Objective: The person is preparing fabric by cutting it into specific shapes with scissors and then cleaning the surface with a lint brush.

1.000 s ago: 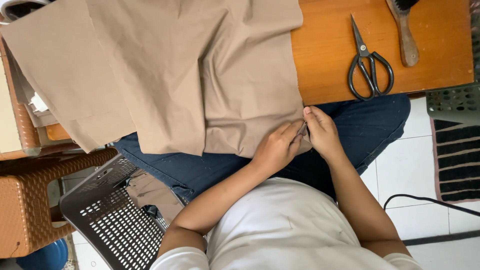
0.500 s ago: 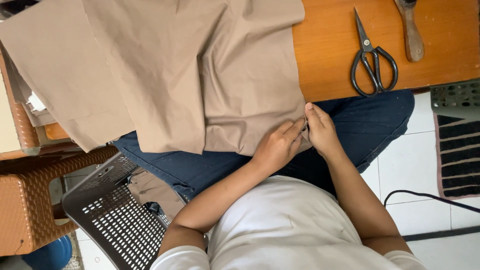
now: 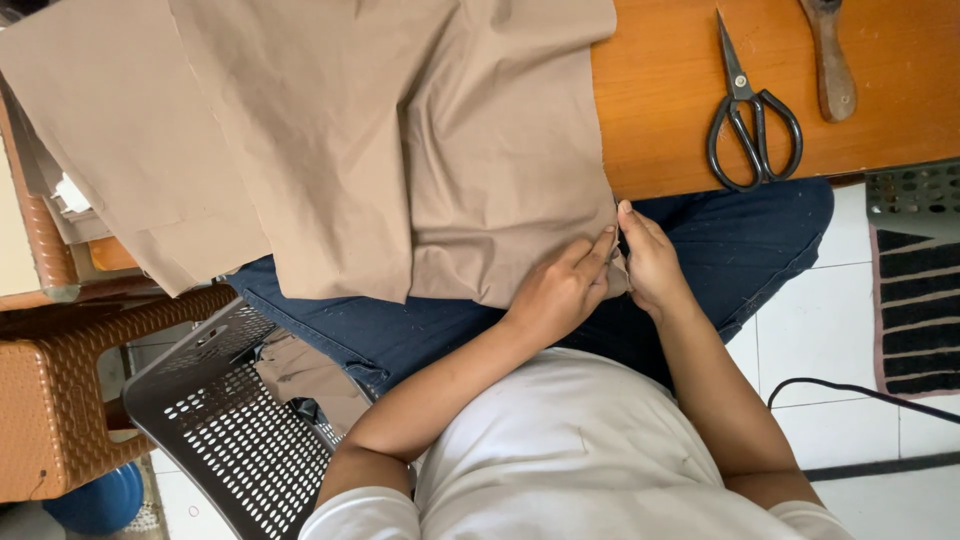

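An orange-brown wooden table (image 3: 690, 110) runs along the top of the frame above a white tiled floor (image 3: 820, 340), seen from over a seated person in a white shirt and dark blue jeans. A large piece of tan cloth (image 3: 350, 150) fills the upper left and centre, spilling off the table edge onto the person's lap. At lower left sits a grey perforated plastic basket (image 3: 215, 420), with a brown woven stool (image 3: 60, 390) beside it at the left edge. A dark striped mat (image 3: 918, 310) lies at the right edge. On the table at upper right rest black-handled scissors (image 3: 745, 110), blades pointing to the top of the frame, with a wooden handle (image 3: 828, 60) just beside them. At centre right, the left hand (image 3: 560, 290) and right hand (image 3: 650, 265) meet at the cloth's lower right corner, fingers closed, both pinching the fabric's edge between thumb and fingertips, the hands almost touching.
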